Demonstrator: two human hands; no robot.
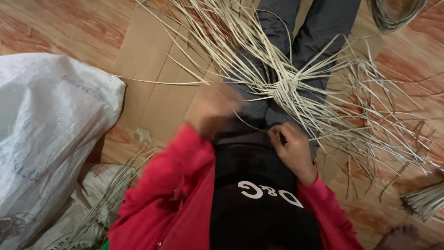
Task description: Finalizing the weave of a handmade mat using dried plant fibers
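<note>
On my lap, my right hand [292,149] pinches a light, springy cane strip [296,118] near the woven knot [287,87], my blurred left hand [213,111] unreadable.

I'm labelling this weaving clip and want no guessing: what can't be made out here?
Head view only:
- Left hand: motion-blurred, so its grip cannot be told.
- Right hand: fingers curl inward, hiding whether they pinch a strip.
- Woven knot of pale strips: crossings too fine to trace.
- Strip coil: cut off by the top edge.
- Strip bundle: cut off by the right edge.
</note>
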